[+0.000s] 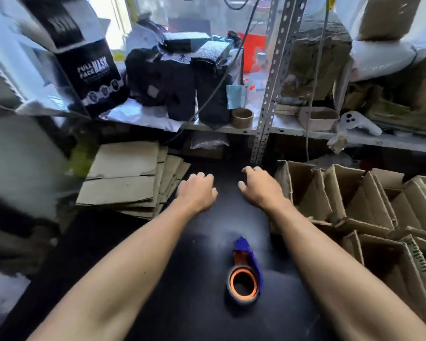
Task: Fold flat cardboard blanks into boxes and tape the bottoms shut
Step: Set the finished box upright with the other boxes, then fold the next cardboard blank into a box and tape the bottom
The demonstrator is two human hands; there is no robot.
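A stack of flat cardboard blanks [126, 178] lies at the left of the black work surface [207, 321]. Several folded open boxes [354, 205] crowd the right side. A blue tape dispenser with an orange-cored roll [244, 276] lies on the surface between my forearms. My left hand [197, 190] hovers palm down just right of the blanks, fingers loosely curled and holding nothing. My right hand [258, 188] hovers palm down just left of the boxes, also empty, fingers loosely curled.
A cluttered shelf [293, 131] runs across the back with a black "Full Face Mask" box [94, 75], black packets [182, 80], a spare brown tape roll [242, 117] and a small open carton [319, 118]. A perforated metal upright [268, 94] stands behind my hands.
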